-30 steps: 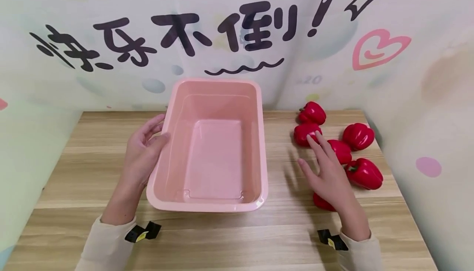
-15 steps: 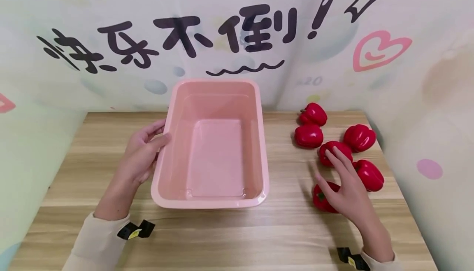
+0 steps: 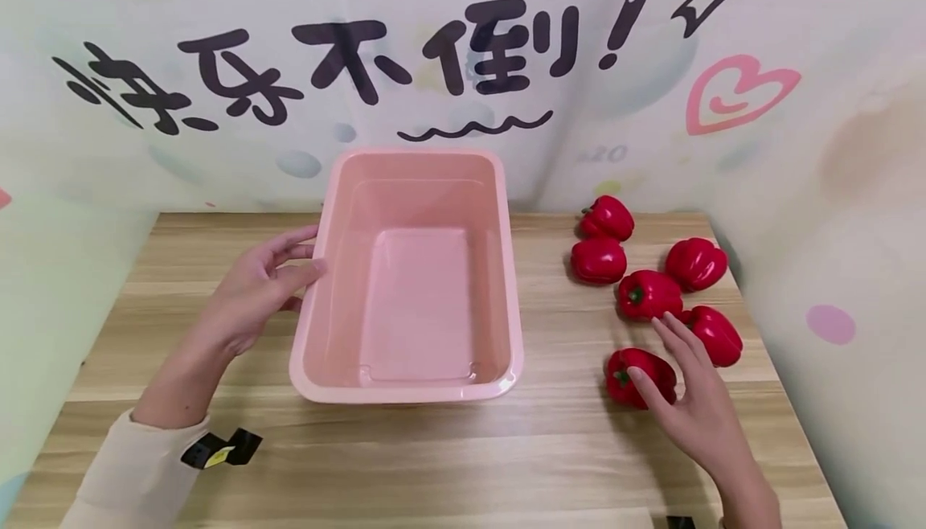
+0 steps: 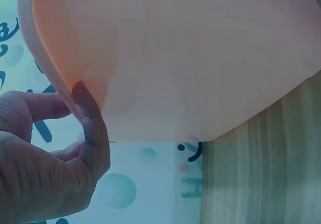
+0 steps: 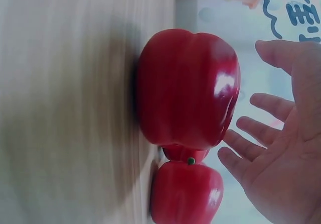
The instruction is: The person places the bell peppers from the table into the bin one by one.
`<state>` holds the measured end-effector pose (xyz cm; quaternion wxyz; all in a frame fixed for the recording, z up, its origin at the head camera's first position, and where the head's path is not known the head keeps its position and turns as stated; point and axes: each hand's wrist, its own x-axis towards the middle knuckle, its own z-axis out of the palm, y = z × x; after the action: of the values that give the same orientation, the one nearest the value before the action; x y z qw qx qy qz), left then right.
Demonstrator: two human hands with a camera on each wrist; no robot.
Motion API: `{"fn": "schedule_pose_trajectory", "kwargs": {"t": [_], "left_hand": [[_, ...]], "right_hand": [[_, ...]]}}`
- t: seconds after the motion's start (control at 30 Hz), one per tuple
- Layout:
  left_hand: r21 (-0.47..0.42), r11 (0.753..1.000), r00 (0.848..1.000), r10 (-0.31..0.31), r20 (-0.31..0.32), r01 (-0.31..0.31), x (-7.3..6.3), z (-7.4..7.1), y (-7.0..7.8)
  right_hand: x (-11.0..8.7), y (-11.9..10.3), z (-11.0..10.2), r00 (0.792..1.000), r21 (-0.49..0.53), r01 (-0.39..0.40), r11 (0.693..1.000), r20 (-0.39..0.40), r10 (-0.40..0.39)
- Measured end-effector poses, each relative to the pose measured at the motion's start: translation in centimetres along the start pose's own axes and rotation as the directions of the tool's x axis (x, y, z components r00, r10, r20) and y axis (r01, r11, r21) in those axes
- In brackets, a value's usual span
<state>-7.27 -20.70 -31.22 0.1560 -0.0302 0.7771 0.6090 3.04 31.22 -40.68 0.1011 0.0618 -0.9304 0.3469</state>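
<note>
Head view bright, L-wrist view dim, bluish

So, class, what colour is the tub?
The tub is pale pink; the head view shows it best.

My left sleeve (image 3: 133, 469) is creamy. By its end sits a black thing (image 3: 242, 446) with a yellow patch (image 3: 218, 457).

A curtained booth — printed backdrop (image 3: 564, 123), wood-grain table (image 3: 434, 465).
</note>
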Motion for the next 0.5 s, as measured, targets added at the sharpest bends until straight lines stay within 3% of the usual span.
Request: {"fn": "schedule_pose_trajectory", "kwargs": {"t": [0.23, 0.5], "left_hand": [[0.024, 0.999, 0.998, 0.028, -0.056, -0.027, -0.8, -0.8, -0.3], [0.037, 0.998, 0.998, 0.059, -0.033, -0.058, -0.8, -0.5, -0.1]], "right_hand": [[-0.6, 0.6, 0.8, 1.000, 0.044, 0.011, 0.999, -0.028, -0.009], [-3.3, 2.2, 1.5, 0.998, 0.062, -0.036, 0.997, -0.053, 0.040]]}}
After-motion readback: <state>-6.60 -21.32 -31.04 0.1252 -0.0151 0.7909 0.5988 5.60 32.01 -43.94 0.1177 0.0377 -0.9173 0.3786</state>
